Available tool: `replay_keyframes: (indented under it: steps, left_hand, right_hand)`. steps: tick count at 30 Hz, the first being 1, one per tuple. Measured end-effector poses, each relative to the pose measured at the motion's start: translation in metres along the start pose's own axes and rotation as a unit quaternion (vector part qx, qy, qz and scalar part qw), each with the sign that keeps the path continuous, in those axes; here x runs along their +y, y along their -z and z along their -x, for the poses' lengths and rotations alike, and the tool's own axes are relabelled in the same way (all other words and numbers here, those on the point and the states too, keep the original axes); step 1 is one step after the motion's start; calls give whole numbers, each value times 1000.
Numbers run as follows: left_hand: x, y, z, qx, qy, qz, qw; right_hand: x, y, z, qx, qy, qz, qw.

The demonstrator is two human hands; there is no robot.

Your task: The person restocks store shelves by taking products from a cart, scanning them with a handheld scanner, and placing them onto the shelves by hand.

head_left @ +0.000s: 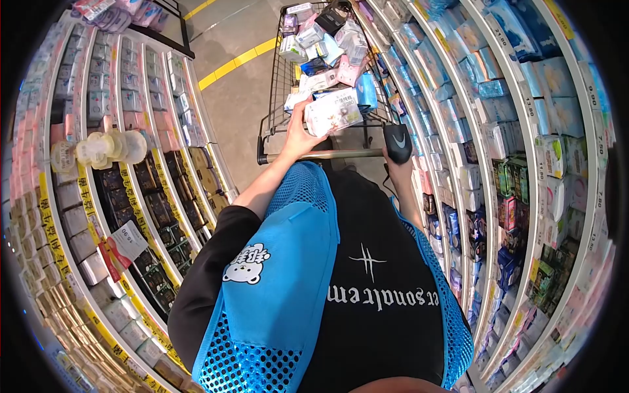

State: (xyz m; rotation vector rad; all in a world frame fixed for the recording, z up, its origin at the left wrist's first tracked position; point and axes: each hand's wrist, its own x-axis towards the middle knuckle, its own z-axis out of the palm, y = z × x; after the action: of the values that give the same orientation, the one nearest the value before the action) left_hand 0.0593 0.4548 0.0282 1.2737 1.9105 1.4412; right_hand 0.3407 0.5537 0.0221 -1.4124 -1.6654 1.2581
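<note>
My left hand [301,133] grips a white package [334,111] with printed characters and a flower picture, held above the cart's handle bar. Behind the package, the wire shopping cart [276,72] is heaped with many small packs and boxes in white, pink, blue and black. At the right end of the handle, my right hand [398,171] is at a black handheld device [397,143], its fingers mostly hidden under it. A dark cord hangs below that hand.
Shelves of packaged goods rise on the left [121,98] and right [488,131]. Round translucent tags [105,150] and a price card [128,243] jut from the left shelves. Yellow floor tape [237,62] crosses the grey floor beyond.
</note>
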Motion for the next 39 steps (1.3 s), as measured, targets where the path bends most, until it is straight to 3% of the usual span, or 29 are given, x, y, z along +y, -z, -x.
replay_keyframes:
  steps: [5, 11, 15, 16, 19, 21, 22, 24, 29, 34, 39]
  left_hand:
    - [-4, 6, -5, 9, -22, -20, 1000]
    - [-16, 16, -7, 51, -75, -135, 987]
    - [-28, 17, 0, 44, 40, -65, 996]
    - [-29, 15, 2, 45, 65, -20, 997]
    - [-36, 11, 1, 40, 48, -26, 998]
    - [-22, 15, -5, 41, 64, -15, 997]
    - [-30, 14, -5, 47, 65, -39, 996]
    - [-32, 16, -8, 56, 73, -78, 993]
    - [-39, 24, -18, 66, 106, -67, 990]
    - [-40, 33, -38, 72, 134, -106, 983]
    - [-48, 47, -58, 108, 100, -113, 983]
  right_hand:
    - [6, 1, -11, -38, -22, 34, 998]
    - [1, -5, -20, -48, -26, 34, 998]
    - [5, -9, -31, -42, -33, 42, 998]
    - [-31, -6, -27, -47, -101, 77, 991]
    - [2, -9, -42, -68, 7, 14, 998]
    - [-10, -6, -46, -115, -80, 26, 990]
    - [-15, -6, -49, -109, -69, 101, 987]
    - [-2, -13, -57, -77, 60, 95, 991]
    - [-20, -25, -72, -108, -38, 107, 988]
    - [-36, -44, -94, -113, -19, 131, 985]
    - [-36, -68, -123, -133, -21, 107, 985]
